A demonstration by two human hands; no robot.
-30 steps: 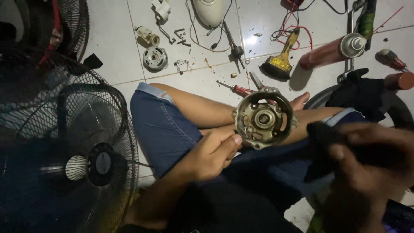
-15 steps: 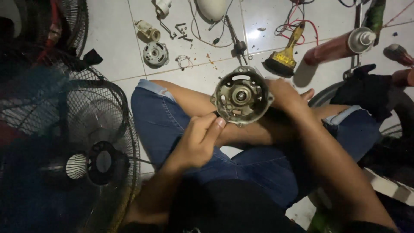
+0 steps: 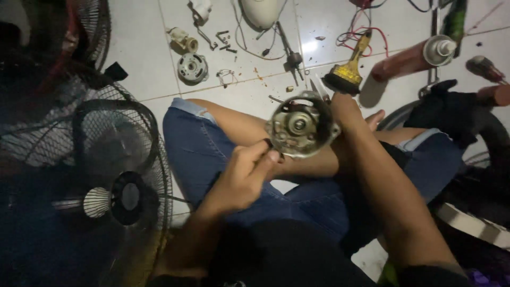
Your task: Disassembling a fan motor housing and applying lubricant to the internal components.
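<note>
A round metal fan motor (image 3: 300, 126) is held up over my crossed legs in denim shorts (image 3: 202, 154). My right hand (image 3: 348, 114) grips the motor from behind on its right side. My left hand (image 3: 249, 172) pinches at the motor's lower left edge with finger and thumb, holding something small and dark that I cannot make out.
A black wire fan guard (image 3: 101, 175) with its hub lies at my left. On the white tile floor beyond my knees lie a second small motor (image 3: 192, 68), loose screws (image 3: 223, 40), a yellow-handled brush (image 3: 348, 72), a spray can (image 3: 414, 57), wires and a white cover (image 3: 260, 11).
My right hand came in from the lower right and took the motor from behind. The motor shifted left and up, and my left hand moved onto its lower edge.
</note>
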